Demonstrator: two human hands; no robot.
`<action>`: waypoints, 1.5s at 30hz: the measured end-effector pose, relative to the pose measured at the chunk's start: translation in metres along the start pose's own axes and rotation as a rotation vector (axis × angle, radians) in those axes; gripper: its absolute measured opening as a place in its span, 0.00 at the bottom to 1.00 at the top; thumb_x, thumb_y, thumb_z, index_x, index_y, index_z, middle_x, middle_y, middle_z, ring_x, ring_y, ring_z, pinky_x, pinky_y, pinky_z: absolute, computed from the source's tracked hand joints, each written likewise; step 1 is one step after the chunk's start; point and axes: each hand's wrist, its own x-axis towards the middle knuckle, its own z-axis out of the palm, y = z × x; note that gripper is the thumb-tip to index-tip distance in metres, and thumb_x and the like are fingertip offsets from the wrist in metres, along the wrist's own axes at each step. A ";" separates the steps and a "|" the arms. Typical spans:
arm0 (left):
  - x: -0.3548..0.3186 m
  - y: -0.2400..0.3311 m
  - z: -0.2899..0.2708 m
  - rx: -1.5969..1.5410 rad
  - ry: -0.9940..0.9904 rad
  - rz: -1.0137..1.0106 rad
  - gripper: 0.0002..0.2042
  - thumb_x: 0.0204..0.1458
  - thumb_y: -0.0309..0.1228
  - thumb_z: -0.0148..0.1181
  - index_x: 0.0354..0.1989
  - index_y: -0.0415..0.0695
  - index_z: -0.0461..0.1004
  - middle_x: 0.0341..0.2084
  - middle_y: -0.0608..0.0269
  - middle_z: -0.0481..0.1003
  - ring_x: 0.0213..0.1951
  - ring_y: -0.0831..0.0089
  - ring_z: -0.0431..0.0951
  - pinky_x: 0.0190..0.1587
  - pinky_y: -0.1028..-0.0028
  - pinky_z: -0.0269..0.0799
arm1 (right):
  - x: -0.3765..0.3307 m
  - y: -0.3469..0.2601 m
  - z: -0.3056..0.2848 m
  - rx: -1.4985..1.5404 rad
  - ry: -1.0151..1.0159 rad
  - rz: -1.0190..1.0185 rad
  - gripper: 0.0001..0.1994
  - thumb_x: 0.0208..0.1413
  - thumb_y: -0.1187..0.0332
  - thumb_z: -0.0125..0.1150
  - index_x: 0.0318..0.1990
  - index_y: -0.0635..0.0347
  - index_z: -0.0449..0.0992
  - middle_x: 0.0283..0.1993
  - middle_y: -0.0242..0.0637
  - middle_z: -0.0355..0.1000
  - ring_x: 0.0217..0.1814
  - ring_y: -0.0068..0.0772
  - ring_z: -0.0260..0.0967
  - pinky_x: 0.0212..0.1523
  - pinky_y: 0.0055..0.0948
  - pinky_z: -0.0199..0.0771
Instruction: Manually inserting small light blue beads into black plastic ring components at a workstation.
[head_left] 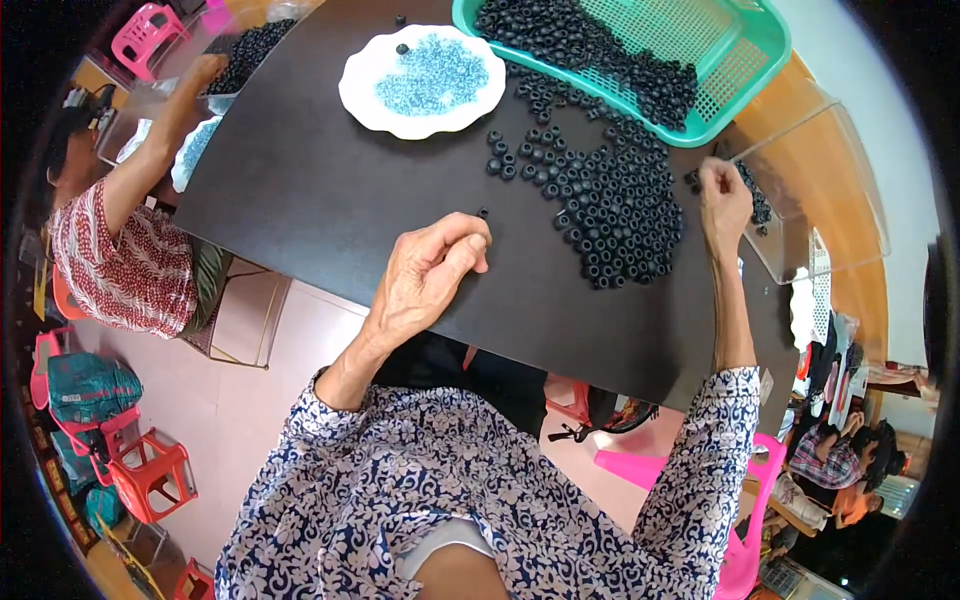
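My left hand is closed over the near part of the dark table, thumb pressed to the curled fingers; what it holds, if anything, is hidden. A single black bead shows just beyond its knuckles. At the right, my right hand is pinched at the rim of a clear plastic box with black beads in it; I cannot make out what its fingertips hold. Between my hands spreads a pile of black beads. Farther off, a white scalloped plate carries small clear blue beads and one black bead.
A green mesh basket with many black beads stands at the far right of the dark table. At the left, a person in a red patterned shirt reaches toward another heap of black beads. Red stools stand on the floor.
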 end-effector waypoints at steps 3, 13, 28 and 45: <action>-0.002 0.002 -0.005 0.026 -0.027 -0.030 0.09 0.61 0.28 0.49 0.38 0.35 0.73 0.28 0.64 0.74 0.30 0.79 0.74 0.36 0.79 0.70 | -0.001 -0.079 0.027 0.130 -0.275 -0.106 0.08 0.54 0.69 0.61 0.39 0.63 0.79 0.26 0.27 0.72 0.29 0.14 0.64 0.32 0.19 0.66; 0.002 0.013 -0.007 0.027 -0.054 -0.062 0.06 0.59 0.26 0.50 0.38 0.36 0.71 0.24 0.65 0.71 0.28 0.78 0.74 0.32 0.78 0.69 | 0.002 -0.129 0.081 -0.084 -0.673 -0.372 0.13 0.43 0.68 0.65 0.38 0.64 0.79 0.27 0.37 0.76 0.25 0.28 0.70 0.31 0.28 0.71; 0.011 0.002 -0.010 -0.364 -0.012 -0.200 0.13 0.63 0.33 0.49 0.41 0.34 0.73 0.32 0.61 0.75 0.35 0.77 0.74 0.42 0.77 0.69 | -0.062 -0.164 0.063 0.705 -0.742 -0.260 0.11 0.47 0.84 0.62 0.39 0.66 0.76 0.44 0.31 0.70 0.43 0.18 0.65 0.42 0.19 0.65; 0.010 0.002 -0.012 -0.834 0.000 -0.291 0.12 0.60 0.31 0.56 0.44 0.34 0.74 0.35 0.61 0.76 0.37 0.75 0.75 0.43 0.76 0.72 | -0.108 -0.187 0.075 0.688 -0.523 -0.514 0.14 0.40 0.85 0.65 0.37 0.64 0.74 0.41 0.37 0.72 0.46 0.31 0.71 0.49 0.28 0.70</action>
